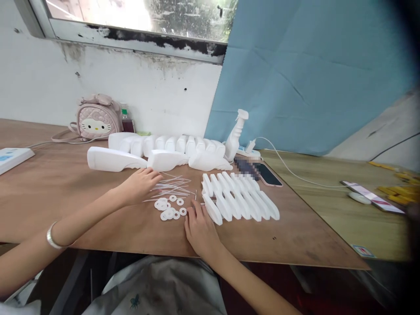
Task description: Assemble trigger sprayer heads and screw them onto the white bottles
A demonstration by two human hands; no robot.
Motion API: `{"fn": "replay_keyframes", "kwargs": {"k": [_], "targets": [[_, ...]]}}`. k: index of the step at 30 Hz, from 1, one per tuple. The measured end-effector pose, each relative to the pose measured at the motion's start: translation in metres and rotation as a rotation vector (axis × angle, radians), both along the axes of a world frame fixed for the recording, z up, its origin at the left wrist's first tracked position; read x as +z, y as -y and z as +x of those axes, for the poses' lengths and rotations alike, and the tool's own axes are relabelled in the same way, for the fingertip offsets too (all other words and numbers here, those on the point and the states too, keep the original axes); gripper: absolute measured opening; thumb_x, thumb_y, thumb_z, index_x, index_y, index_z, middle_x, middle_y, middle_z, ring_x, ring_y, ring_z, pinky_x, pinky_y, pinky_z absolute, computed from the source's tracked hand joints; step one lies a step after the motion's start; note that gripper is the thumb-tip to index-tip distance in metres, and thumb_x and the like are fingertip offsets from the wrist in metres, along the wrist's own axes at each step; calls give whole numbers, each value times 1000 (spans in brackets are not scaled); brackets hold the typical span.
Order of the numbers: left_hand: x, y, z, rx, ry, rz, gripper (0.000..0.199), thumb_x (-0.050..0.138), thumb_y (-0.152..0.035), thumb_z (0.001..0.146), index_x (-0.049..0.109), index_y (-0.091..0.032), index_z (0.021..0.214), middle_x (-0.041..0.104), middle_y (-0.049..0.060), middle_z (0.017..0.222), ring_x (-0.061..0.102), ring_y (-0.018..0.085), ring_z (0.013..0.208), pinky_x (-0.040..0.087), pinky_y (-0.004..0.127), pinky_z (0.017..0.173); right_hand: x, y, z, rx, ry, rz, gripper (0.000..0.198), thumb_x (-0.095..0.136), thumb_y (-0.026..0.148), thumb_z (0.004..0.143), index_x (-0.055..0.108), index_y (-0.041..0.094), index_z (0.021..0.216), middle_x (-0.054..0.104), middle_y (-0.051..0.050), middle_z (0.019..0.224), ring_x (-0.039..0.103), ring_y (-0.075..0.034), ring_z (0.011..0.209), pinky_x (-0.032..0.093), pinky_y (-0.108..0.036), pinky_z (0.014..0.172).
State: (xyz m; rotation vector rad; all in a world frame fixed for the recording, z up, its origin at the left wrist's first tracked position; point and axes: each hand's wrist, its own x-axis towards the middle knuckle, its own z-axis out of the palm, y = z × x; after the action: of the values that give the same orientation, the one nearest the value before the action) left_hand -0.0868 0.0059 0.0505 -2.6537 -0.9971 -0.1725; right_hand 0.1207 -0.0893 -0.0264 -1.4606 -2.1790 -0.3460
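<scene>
My left hand [141, 186] reaches over the left end of a loose pile of thin white tubes [173, 187]. Its fingers are stretched out, thumb apart, close to the narrow end of a white bottle-shaped plastic piece [110, 159] lying on its side. Palm down on the table, my right hand [201, 229] has its fingers apart. It lies between several flat white rings [169, 213] and the nearest of the slim white plastic pieces [213, 210], set out in two rows. A short thin piece [196, 195] shows just beyond its fingertips; whether they touch is unclear.
More white bottle-shaped pieces [170, 142] line the back. A white spray bottle [233, 135] stands upright beside a power strip [248, 152]. Phones [269, 175] lie at right. A pink bag [98, 118] and a dark bottle [127, 124] stand by the wall.
</scene>
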Motion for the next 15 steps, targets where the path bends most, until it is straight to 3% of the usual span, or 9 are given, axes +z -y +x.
{"fn": "replay_keyframes", "kwargs": {"k": [4, 8, 10, 13, 15], "targets": [[-25, 16, -27, -5, 126, -70, 42, 36, -42, 87, 49, -15, 116, 49, 10, 124, 41, 23, 115, 34, 36, 92, 19, 18, -4, -68, -1, 29, 20, 46, 18, 80, 55, 14, 97, 55, -17, 113, 56, -26, 86, 47, -39, 71], [-46, 28, -51, 53, 177, -56, 47, 36, -43, 87, 41, -18, 126, 38, 10, 135, 29, 24, 126, 25, 41, 101, 71, 17, 15, 31, -136, 89, 20, 46, 24, 81, 52, 18, 99, 62, -9, 97, 58, -21, 84, 46, -31, 72], [-55, 26, -64, 104, 181, -46, 51, 36, -45, 85, 37, -18, 128, 37, 11, 137, 27, 26, 128, 22, 44, 102, 102, -13, 38, -107, -219, 214, 20, 47, 28, 81, 52, 19, 98, 62, -8, 88, 58, -21, 78, 45, -33, 69], [-67, 17, -77, 170, 183, -76, 57, 34, -49, 84, 34, -15, 131, 37, 13, 137, 28, 26, 128, 21, 45, 102, 137, -92, 84, -298, -306, 223, 35, 54, 29, 75, 47, 15, 106, 58, -12, 100, 55, -26, 92, 43, -41, 78], [-71, 12, -79, 212, 173, -101, 60, 32, -51, 84, 34, -14, 131, 36, 13, 137, 28, 27, 128, 21, 45, 102, 149, -154, 114, -423, -420, 171, 51, 62, 30, 66, 43, 12, 110, 52, -16, 112, 52, -28, 100, 41, -42, 84]]}}
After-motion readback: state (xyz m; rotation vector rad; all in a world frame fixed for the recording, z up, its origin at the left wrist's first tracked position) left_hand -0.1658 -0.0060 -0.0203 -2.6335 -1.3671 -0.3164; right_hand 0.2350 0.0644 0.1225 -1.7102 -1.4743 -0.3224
